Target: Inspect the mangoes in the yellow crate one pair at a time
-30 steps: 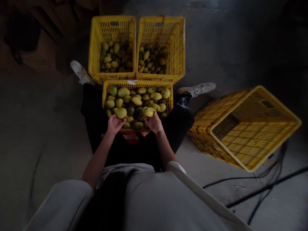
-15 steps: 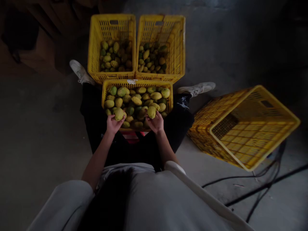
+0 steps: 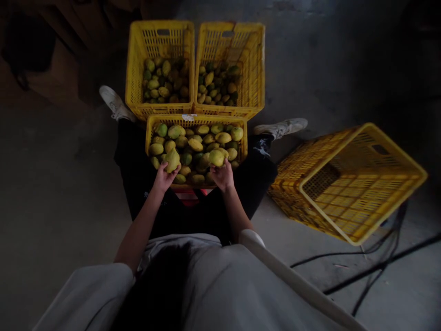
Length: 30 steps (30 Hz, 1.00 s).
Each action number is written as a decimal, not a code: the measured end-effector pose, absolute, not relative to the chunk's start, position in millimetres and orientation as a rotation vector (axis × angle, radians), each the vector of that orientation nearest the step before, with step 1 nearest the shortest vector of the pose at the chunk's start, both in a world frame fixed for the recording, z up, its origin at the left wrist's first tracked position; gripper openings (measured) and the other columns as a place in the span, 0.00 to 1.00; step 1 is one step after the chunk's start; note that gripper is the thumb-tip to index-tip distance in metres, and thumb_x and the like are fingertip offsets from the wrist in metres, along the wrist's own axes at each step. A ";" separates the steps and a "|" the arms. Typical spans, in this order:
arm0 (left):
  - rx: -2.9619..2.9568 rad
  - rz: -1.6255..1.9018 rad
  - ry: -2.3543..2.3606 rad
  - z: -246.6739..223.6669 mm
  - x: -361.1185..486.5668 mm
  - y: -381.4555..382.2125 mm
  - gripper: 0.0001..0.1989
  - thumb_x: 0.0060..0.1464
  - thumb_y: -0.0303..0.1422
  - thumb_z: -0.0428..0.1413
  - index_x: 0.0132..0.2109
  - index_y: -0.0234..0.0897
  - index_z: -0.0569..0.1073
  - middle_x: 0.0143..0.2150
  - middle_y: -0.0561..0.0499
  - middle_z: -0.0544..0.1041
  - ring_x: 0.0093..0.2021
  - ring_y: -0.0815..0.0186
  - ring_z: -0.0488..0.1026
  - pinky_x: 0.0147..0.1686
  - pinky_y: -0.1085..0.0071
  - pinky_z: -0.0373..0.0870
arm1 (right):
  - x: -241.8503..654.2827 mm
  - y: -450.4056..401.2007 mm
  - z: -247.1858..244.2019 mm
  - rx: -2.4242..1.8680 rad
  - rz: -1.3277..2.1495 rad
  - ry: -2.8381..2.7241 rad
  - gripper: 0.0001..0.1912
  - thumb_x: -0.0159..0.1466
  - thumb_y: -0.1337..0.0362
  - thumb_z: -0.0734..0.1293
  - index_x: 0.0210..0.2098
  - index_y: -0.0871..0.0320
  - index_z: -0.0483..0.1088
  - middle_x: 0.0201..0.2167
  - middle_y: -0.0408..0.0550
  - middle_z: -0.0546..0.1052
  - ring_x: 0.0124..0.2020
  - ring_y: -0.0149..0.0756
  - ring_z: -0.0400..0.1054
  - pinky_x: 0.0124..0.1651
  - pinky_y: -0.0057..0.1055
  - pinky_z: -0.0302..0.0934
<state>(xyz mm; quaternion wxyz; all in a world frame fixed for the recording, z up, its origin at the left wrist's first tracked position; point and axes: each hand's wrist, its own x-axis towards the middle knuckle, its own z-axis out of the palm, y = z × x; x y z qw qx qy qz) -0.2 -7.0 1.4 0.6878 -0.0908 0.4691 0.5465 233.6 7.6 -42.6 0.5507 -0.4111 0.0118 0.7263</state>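
Observation:
My left hand point(image 3: 164, 177) is closed round a yellow-green lemon point(image 3: 172, 159), its pointed end tilted upward. To the right, my right hand point(image 3: 223, 177) grips another yellow-green lemon point(image 3: 216, 158) between thumb and fingers. Both hands are over the near side of a yellow crate point(image 3: 244, 142) between my legs. Several lemons point(image 3: 195, 145) fill this crate, some yellow and some greener. Parts of the fingers behind the held fruit are hidden.
Beyond stand two taller yellow crates, a left one point(image 3: 129, 69) and a right one point(image 3: 262, 69), both with fruit at the bottom. At right, another yellow crate point(image 3: 292, 184) is tilted, near black cables point(image 3: 377, 271) on the floor. My shoes flank the crates.
The lemon in my left hand has been turned, so its pointed end now shows upward. In my right hand the lemon has turned slightly. The hands stay nearly in place.

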 end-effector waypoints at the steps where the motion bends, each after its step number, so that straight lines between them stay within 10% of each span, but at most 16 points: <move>1: -0.189 1.234 1.040 1.2 -0.6 -7.5 0.15 0.55 0.27 0.56 0.50 0.39 0.73 0.39 0.50 0.80 0.32 0.66 0.78 0.26 0.76 0.68 | 234.9 7.3 -42.6 -0.963 1.731 0.065 0.13 0.68 0.49 0.68 0.42 0.51 0.72 0.31 0.41 0.78 0.24 0.27 0.67 0.22 0.21 0.63; 9: -0.163 1.207 0.918 2.3 -5.5 -10.5 0.10 0.64 0.39 0.53 0.44 0.38 0.75 0.38 0.47 0.80 0.35 0.61 0.78 0.32 0.68 0.72 | 239.6 5.2 -45.2 -0.940 1.770 0.210 0.15 0.68 0.47 0.68 0.41 0.52 0.72 0.33 0.44 0.81 0.38 0.37 0.78 0.39 0.35 0.79; 12: -0.166 1.182 0.937 3.8 -4.4 -9.8 0.17 0.69 0.46 0.50 0.42 0.39 0.76 0.36 0.47 0.79 0.33 0.62 0.76 0.27 0.70 0.67 | 238.1 7.0 -48.9 -0.953 1.788 0.196 0.15 0.69 0.48 0.69 0.43 0.53 0.72 0.34 0.44 0.81 0.32 0.32 0.75 0.27 0.24 0.72; 16: -0.167 1.220 0.972 6.0 -2.6 -8.5 0.12 0.69 0.43 0.52 0.42 0.43 0.76 0.36 0.50 0.78 0.34 0.62 0.75 0.26 0.72 0.63 | 234.3 7.7 -52.7 -1.016 1.805 0.067 0.14 0.70 0.49 0.68 0.42 0.53 0.72 0.37 0.43 0.80 0.24 0.26 0.66 0.19 0.20 0.58; 30: -0.242 1.258 1.044 0.1 -3.7 -7.7 0.10 0.64 0.32 0.52 0.46 0.36 0.77 0.47 0.44 0.83 0.42 0.63 0.79 0.36 0.72 0.75 | 232.4 6.4 -41.3 -0.991 1.899 0.082 0.10 0.69 0.56 0.64 0.47 0.51 0.72 0.39 0.45 0.82 0.39 0.38 0.78 0.38 0.33 0.77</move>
